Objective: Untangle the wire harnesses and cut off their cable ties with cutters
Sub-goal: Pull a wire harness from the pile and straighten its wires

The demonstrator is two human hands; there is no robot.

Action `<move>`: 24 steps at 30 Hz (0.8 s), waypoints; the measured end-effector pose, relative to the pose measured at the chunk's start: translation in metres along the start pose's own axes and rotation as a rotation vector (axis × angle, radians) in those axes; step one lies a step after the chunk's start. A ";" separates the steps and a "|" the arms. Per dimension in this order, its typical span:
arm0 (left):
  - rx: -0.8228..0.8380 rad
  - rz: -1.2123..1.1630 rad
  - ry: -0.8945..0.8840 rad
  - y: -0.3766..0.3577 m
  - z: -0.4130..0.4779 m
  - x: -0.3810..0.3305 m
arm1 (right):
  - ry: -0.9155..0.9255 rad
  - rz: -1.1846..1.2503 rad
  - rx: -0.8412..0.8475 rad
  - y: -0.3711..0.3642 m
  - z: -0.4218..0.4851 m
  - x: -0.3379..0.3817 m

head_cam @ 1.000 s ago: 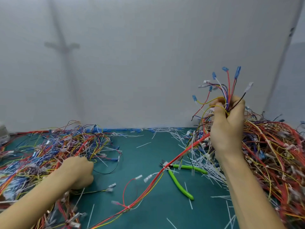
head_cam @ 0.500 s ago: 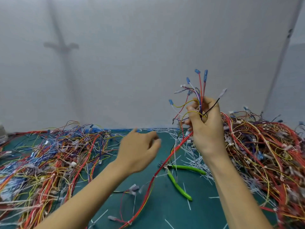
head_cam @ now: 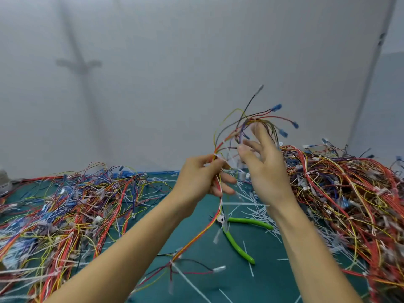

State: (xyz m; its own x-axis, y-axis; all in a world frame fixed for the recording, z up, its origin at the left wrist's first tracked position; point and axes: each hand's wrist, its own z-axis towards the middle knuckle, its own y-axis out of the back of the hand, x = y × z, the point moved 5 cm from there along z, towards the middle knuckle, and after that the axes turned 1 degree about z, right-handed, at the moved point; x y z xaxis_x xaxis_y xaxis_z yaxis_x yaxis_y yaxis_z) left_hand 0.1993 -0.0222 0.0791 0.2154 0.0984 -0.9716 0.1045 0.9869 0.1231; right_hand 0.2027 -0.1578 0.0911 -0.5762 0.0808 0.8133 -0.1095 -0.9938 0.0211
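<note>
Head view of a workbench, with both hands raised over the middle of the green mat (head_cam: 284,287).

The left hand (head_cam: 201,178) is closed in a pinch. Its thumb and forefinger meet at the upper right of the hand and grip a single wire harness (head_cam: 220,200) at a white band, while the lower fingers curl loosely beside the strand.

The right hand (head_cam: 265,171) stands just right of the left, palm turned leftward, with its fingers spread and nearly straight. It is open and grips nothing. The upper end of the harness fans out over its fingertips in thin yellow, red, black and purple leads ending in blue terminals. Motion blur hides whether the fingertips touch these leads.

Below the left hand the harness hangs as a red, orange and yellow strand. It runs down and to the left toward the near edge of the mat, and a white cable tie (head_cam: 218,237) dangles from it.

The cutters (head_cam: 235,243), with bright green handles, lie on the mat below and between the hands, and neither hand touches them.

A left pile of harnesses (head_cam: 65,204) covers the left of the mat and a right pile of harnesses (head_cam: 349,193) rises at the right. Clipped white ties (head_cam: 251,206) litter the mat between the piles. A pale wall (head_cam: 196,62) closes the far side.
</note>
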 end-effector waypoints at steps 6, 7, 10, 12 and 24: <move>-0.171 -0.476 -0.054 0.012 0.012 -0.030 | -0.032 -0.037 -0.079 -0.010 -0.007 0.002; -0.185 -0.486 -0.083 0.014 0.014 -0.036 | -0.059 -0.016 -0.074 -0.013 -0.008 0.002; -0.202 -0.472 -0.135 0.017 0.023 -0.046 | -0.169 0.107 0.019 -0.020 -0.010 0.000; -0.204 -0.448 -0.146 0.020 0.028 -0.046 | -0.233 0.063 0.087 -0.021 -0.010 -0.006; -0.174 -0.095 -0.079 0.023 0.040 -0.003 | -0.314 -0.426 0.400 -0.023 -0.018 -0.024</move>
State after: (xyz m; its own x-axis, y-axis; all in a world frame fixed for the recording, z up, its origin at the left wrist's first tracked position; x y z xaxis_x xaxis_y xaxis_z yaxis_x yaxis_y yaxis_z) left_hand 0.2395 -0.0054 0.0932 0.2889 0.0000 -0.9573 -0.0401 0.9991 -0.0121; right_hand 0.2041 -0.1355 0.0608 -0.2787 0.5066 0.8159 0.0686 -0.8369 0.5431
